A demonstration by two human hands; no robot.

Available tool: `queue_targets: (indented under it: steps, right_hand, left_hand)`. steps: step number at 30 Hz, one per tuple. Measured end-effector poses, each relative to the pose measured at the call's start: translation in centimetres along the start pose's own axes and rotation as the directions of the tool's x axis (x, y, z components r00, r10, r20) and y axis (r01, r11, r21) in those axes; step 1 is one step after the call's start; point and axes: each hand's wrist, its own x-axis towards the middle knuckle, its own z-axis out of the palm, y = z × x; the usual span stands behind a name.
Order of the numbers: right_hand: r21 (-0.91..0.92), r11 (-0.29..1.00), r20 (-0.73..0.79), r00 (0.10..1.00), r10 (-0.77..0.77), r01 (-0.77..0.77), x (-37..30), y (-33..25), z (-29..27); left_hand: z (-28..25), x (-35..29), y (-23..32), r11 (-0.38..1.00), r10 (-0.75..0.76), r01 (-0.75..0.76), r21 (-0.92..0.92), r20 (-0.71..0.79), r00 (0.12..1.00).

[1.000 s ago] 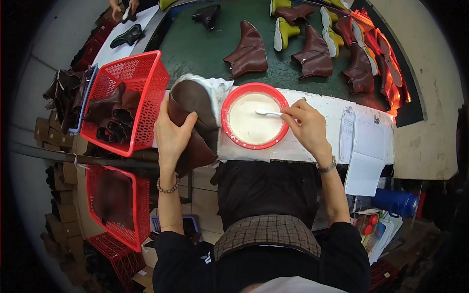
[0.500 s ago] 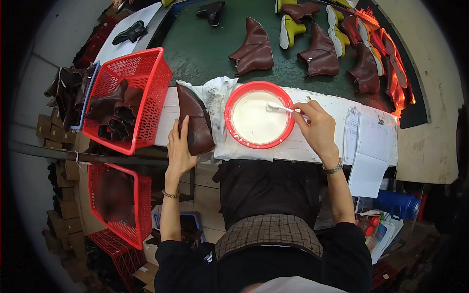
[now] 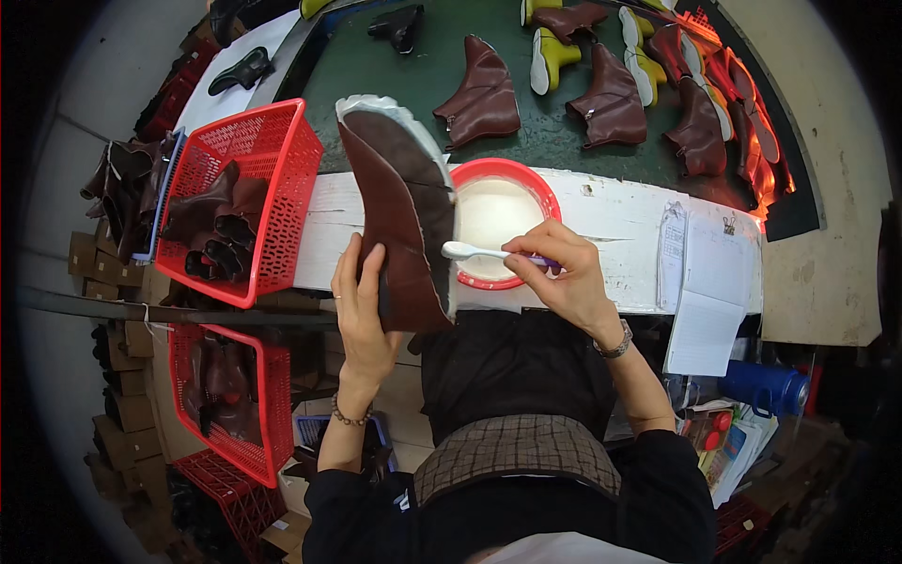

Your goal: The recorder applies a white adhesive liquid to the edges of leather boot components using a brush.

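A brown leather boot upper (image 3: pixel 383 221) is raised off the bench, its underside facing me with a whitish band along the edge. My left hand (image 3: pixel 365 315) grips it from the left near its lower end. A toothbrush (image 3: pixel 481 252) with a purple-and-white handle is pinched in my right hand (image 3: pixel 568 282). Its white-coated head is at the boot's right edge; whether it touches, I cannot tell. Behind the brush stands a red plastic bowl (image 3: pixel 548 191) of thick white liquid (image 3: pixel 498 211), partly hidden by the boot and my right hand.
Brown boots (image 3: pixel 484 99) and yellow-green shoe forms (image 3: pixel 554 58) lie on the green surface, with glowing orange light at far right. Red baskets (image 3: pixel 293 179) holding boot uppers stand at left. Papers (image 3: pixel 719 268) lie on the white bench (image 3: pixel 615 240); a blue flask (image 3: pixel 766 390) is below right.
My left hand has lifted the boot upper and turned its underside toward me. My right hand has brought the toothbrush out of the bowl, down and left to the boot's edge.
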Motion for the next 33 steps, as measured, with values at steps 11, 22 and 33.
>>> queue_targets:
  steps: [11,22,33]
  right_hand:
    - [-0.122,0.980,-0.276,0.943,-0.187,0.159,3.9,1.5,-3.3]
    - [-0.029,0.965,-0.061,0.963,-0.261,0.260,-0.3,-1.4,-1.2]
    - [-0.195,0.981,0.024,1.000,0.013,-0.008,1.3,1.6,-3.1]
  left_hand:
    - [-0.4,0.3,1.0,0.974,0.191,-0.193,-0.120,-0.030,0.981]
    - [2.0,4.3,0.1,0.973,0.048,-0.124,-0.193,-0.360,0.932]
    - [-0.2,0.9,-4.2,0.888,-0.178,0.087,-0.451,-0.162,0.971]
